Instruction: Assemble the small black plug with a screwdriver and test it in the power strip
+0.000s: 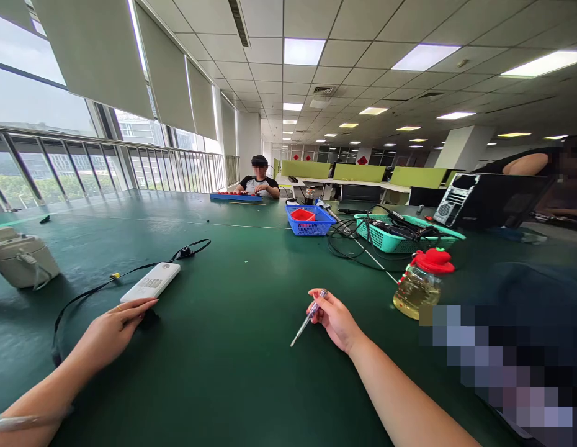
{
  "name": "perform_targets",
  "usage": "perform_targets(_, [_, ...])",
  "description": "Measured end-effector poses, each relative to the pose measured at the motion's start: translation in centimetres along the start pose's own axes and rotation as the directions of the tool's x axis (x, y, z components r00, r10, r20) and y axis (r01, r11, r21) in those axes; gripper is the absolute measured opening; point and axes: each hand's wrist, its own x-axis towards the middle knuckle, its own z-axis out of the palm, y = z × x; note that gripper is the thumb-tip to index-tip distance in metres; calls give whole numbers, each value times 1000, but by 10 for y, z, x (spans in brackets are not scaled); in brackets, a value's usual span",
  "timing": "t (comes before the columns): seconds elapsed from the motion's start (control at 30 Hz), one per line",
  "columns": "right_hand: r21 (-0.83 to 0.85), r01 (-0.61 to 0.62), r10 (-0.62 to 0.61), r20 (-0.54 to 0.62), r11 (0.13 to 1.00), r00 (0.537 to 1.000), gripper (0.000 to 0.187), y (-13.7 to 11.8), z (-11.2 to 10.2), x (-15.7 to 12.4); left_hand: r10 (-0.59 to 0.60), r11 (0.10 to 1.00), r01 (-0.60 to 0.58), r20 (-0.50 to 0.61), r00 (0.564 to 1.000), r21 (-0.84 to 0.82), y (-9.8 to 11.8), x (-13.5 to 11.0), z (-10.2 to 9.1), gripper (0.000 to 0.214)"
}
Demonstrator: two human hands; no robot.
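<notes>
My left hand (112, 329) reaches in from the lower left, its fingers stretched out at the near end of a white power bank (153, 281). A small black part (150, 315) shows under its fingertips, too hidden to name. The white power bank lies on the table with a black cable (79, 304) running beside and behind it. In my right hand (335, 320) is a slim screwdriver (308, 320) with a clear shaft, pinched between thumb and fingers. Its tip points down and left, over the green tabletop (232, 385).
A jar with a red lid (423, 282) stands right of my right hand. Farther back are a teal basket of cables (391, 239), a blue basket (311, 226) and a computer case (484, 198). A beige case (21, 257) sits left. Another person (259, 180) sits opposite.
</notes>
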Motion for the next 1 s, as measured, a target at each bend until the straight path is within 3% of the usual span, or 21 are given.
perform_targets(1.0, [-11,5,-5,10,1000,1000,48,0,0,0,-26,996,33,90,996,-78,8,-2,-3,55])
